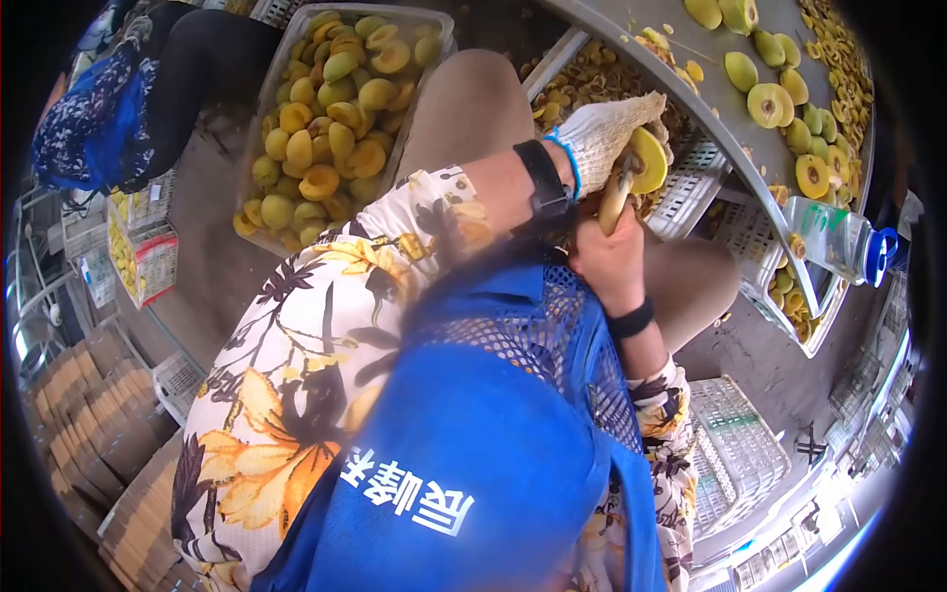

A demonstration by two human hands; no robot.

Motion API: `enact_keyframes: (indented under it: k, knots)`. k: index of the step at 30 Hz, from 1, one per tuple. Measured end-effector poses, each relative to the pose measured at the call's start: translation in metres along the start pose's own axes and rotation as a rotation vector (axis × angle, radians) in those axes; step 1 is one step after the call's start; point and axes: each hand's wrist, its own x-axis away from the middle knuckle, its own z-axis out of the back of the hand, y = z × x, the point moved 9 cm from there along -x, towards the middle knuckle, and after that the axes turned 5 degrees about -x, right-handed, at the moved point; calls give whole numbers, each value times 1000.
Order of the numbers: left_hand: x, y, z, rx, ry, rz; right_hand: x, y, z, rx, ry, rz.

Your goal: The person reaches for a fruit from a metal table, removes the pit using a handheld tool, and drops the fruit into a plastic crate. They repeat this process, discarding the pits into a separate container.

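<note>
My left hand [600, 138], in a white knitted glove with a blue cuff edge, is closed around a yellow peach half [648, 161], its cut face turned toward my right hand. My bare right hand [609, 259] grips a tool with a pale wooden handle [614, 205]. The tool's dark tip meets the middle of the cut face; its exact shape is hidden there. Below and beyond my hands, scraps and pits [582, 84] fill a white slatted crate [696, 176]. At my left knee stands a pale bin [442, 30] heaped with peach halves [335, 128].
A grey metal table [641, 15] curves ahead on the right, carrying peach halves [769, 104] and pits. A clear bottle [829, 237] with a blue cap sits by its edge. A white crate [735, 444] stands lower right. Another person [99, 123] is at upper left, above stacked cardboard [79, 395].
</note>
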Motion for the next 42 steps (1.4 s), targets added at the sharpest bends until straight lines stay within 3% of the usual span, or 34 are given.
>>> enact_keyframes:
  k: [2, 4, 7, 10, 11, 15, 18, 20, 25, 28, 29, 30, 32, 35, 36, 37, 40, 41, 42]
  knots:
    - [3, -6, 2, -32, 54, 55, 4, -13, 6, 542, 94, 517]
    - [5, -6, -1, 52, -59, 33, -1, -11, 9, 451, 48, 413]
    - [14, 7, 1, -199, -79, 22, 0, 8, 1, -81, -44, -204]
    - [14, 10, -1, -171, -137, -27, 10, 10, -13, -435, -182, -402]
    - [16, 9, -2, -101, -153, -21, 12, 9, -18, -437, -213, -396]
    - [7, 11, 4, -389, 34, -123, 24, -5, -31, -631, -176, -493]
    - [7, 10, -1, -431, -23, -177, 27, -2, -30, -690, -148, -469]
    - [10, 7, 1, -533, -40, -89, 25, 8, -28, -658, -147, -388]
    - [25, 15, -9, -681, -154, -130, 15, -9, -6, 341, 144, 347]
    - [18, 20, -2, -498, -183, -348, 15, -20, -5, 571, 276, 254]
    - [5, 4, 9, -194, -126, -91, 12, -26, -15, 751, 152, 330]
    - [2, -14, 12, 103, -59, 173, 7, -25, -11, 661, 165, 331]
    - [1, 5, 16, -57, 16, 37, -3, -15, -7, 477, 180, 335]
    - [-2, 30, 21, -357, 146, -246, -7, 21, -25, -438, -202, -278]
    - [-6, 31, 19, -386, 148, -240, 1, 14, -38, -781, -313, -451]
    - [-7, 32, 21, -412, 158, -237, 2, 9, -40, -838, -313, -483]
    - [-3, 41, 38, -394, 270, -147, -11, -18, -12, -766, -66, -294]
    - [-2, 44, 44, -374, 319, -100, -19, -19, 3, -550, 48, -236]
    - [-3, 43, 49, -355, 363, -51, -33, -26, 26, -27, 193, -52]
